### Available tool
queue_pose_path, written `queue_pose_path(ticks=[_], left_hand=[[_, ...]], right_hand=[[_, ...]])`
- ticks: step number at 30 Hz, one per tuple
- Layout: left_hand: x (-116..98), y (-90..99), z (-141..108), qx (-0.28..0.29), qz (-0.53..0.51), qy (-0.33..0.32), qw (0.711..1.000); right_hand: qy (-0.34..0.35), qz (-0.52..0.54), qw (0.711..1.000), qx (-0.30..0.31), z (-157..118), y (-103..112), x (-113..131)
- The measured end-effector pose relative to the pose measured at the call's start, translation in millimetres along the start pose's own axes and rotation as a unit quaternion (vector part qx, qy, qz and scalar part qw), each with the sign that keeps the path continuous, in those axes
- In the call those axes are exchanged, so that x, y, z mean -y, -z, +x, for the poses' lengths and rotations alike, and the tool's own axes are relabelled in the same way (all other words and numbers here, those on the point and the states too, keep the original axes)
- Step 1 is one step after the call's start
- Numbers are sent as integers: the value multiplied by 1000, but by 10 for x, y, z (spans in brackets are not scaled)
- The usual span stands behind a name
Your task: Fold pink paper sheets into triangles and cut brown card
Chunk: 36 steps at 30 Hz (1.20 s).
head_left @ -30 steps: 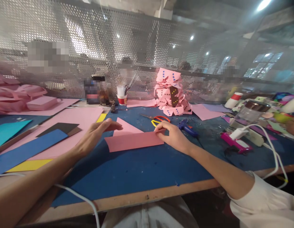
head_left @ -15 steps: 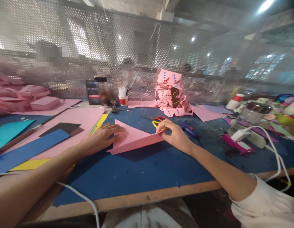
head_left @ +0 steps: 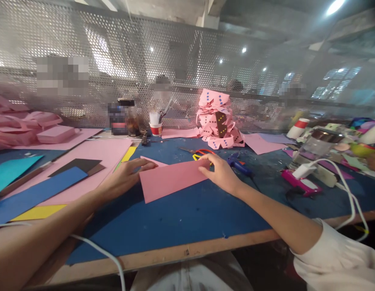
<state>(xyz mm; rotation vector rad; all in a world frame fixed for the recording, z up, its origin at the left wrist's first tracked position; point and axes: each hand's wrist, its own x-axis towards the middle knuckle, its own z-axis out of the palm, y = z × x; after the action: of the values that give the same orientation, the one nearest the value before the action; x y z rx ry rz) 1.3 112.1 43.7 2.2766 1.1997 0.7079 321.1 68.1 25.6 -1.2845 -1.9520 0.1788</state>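
Observation:
A pink sheet (head_left: 172, 180) is bent, its front panel standing up and tilted toward me. Its rear part shows as a small corner behind the panel's upper left edge. My right hand (head_left: 222, 173) pinches the panel's upper right corner between thumb and fingers. At the left end, my left hand (head_left: 127, 173) rests with stretched fingers on the rear part; the panel partly hides its fingertips. Scissors with red and yellow handles (head_left: 202, 152) lie just behind my right hand. To the right of them is a blue glue gun (head_left: 239, 163).
Behind stands a pile of dotted pink pieces (head_left: 216, 117) near a perforated metal screen (head_left: 175, 52). Coloured sheets (head_left: 51, 186) cover the left side. A magenta device (head_left: 301, 184) with a white cable, a jar (head_left: 317, 145) and scraps occupy the right. Another cable (head_left: 99, 248) crosses the front edge.
The pink sheet's front panel has turned up toward me and now shows as a broad face. My right hand still pinches its corner; my left hand's fingers have bent slightly.

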Motion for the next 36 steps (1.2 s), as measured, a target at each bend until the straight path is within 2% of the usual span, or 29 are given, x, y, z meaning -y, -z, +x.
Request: queue_pose_path(ticks=[2, 4, 6, 8, 10, 12, 15, 18, 30, 33, 36], left_hand=[[-41, 10, -20, -9, -13, 24, 1000], [-58, 14, -42, -37, -9, 6, 999], [-73, 13, -74, -100, 16, -44, 994], [-96, 8, -114, -175, 55, -109, 977], [-122, -14, -149, -196, 82, -187, 959], [-134, -64, -168, -131, 92, -251, 955], [-110, -174, -162, 16, 103, -277, 955], [-63, -257, -138, 71, 108, -281, 951], [-64, -289, -141, 82, 105, -252, 958], [-126, -332, -114, 78, 103, -228, 965], [-268, -424, -49, 50, 110, -183, 976]], right_hand=[[-2, -26, 1000, -3, -6, -54, -61], [4, -71, 997, -18, -15, -87, -94], [18, -116, 992, -39, -25, -94, -87], [37, -140, 988, -52, -35, -85, -51], [61, -147, 986, -45, -43, -82, -7], [84, -139, 987, -15, -50, -100, 26], [107, -111, 987, 38, -65, -154, 53], [114, -100, 986, 75, -85, -198, 69], [112, -80, 985, 104, -98, -227, 157], [106, -72, 987, 97, -96, -261, 151], [94, -59, 989, 97, -96, -295, 135]])
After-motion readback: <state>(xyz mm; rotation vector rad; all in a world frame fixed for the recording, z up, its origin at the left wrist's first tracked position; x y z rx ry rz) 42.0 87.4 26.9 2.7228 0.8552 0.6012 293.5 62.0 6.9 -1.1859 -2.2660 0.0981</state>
